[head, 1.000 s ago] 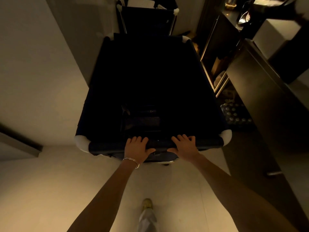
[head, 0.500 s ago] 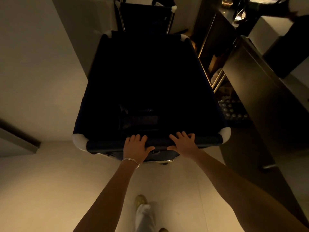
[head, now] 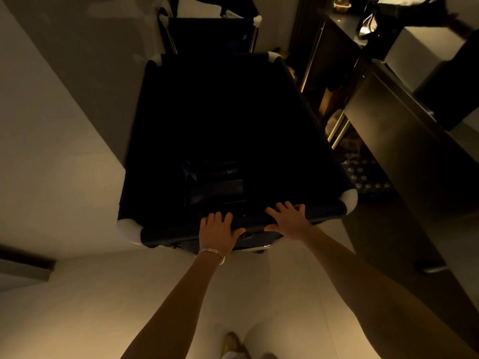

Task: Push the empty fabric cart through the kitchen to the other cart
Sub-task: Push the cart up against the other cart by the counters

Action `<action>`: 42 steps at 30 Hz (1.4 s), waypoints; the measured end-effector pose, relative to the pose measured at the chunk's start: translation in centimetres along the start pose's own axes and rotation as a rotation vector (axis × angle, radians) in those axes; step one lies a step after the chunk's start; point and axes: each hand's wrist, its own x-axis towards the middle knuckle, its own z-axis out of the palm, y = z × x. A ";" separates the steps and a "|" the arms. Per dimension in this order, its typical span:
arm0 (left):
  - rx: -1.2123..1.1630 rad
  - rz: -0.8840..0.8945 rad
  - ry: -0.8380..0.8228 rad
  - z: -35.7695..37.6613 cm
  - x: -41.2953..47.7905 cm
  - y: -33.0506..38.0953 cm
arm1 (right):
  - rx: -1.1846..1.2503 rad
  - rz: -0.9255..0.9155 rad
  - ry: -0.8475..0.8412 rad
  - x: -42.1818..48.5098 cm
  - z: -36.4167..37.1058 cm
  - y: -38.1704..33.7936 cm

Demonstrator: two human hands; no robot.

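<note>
A dark navy fabric cart (head: 326, 215) with white corner caps fills the middle of the view, its deep inside almost black. My left hand (head: 217, 233) and my right hand (head: 288, 218) both rest on its padded near rail, fingers curled over the top and thumbs beneath. A gold bracelet circles my left wrist. Straight ahead, a second dark fabric cart (head: 207, 29) of the same kind stands just beyond the far rail of mine, with something pale lying in it.
A pale wall corner (head: 85, 73) juts out close on the cart's left. On the right runs a dark counter (head: 414, 130) with open shelves and a tray of bottles (head: 368, 177) on the floor. The floor tiles (head: 129, 294) are light.
The cart has rolled forward and slightly turned, its right near corner now further ahead. The far cart looks closer. My hands stay on the rail.
</note>
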 end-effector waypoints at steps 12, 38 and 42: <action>-0.003 -0.046 -0.019 -2.0 14.2 -2.9 | 0.007 -0.069 0.079 13.1 -4.9 3.0; -0.030 -0.029 -0.017 -6.2 40.7 -9.8 | -0.004 -0.032 0.092 38.6 -15.3 7.5; -0.057 -0.026 -0.101 -5.7 41.3 -11.1 | -0.006 -0.065 0.210 38.6 -14.7 7.3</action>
